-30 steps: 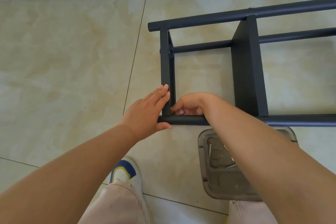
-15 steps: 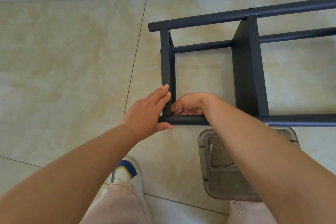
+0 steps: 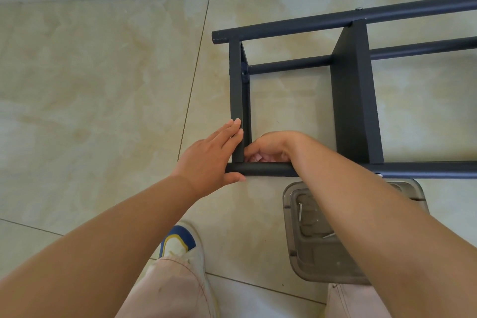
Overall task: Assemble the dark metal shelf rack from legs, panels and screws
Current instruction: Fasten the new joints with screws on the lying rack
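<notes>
Little changed over last second: both hands stay at same corner joint, so fastening likely still under way. Shelf rack (image 3: pixel 356 100), dark, matte, lies on side on tiled floor (image 3: pixel 90 85). End panel (image 3: pixel 238 100) meets near leg (image 3: pixel 268 170). Left hand (image 3: pixel 209 160) flat, fingers straight against panel, thumb under leg. Right hand (image 3: pixel 268 146) curled inside corner; held item hidden. Clear tray (image 3: pixel 309 253) with loose screws (image 3: pixel 300 212) just beside leg.

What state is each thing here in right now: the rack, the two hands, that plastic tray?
Shelf rack: lying on its side on the floor, partly assembled.
Left hand: fingers straight, flat against the end panel, thumb under the near leg.
Right hand: fingers curled inside the corner; what they hold is hidden.
Clear tray: on the floor, open, loose screws inside.
Far leg: screw head showing, attached.
</notes>
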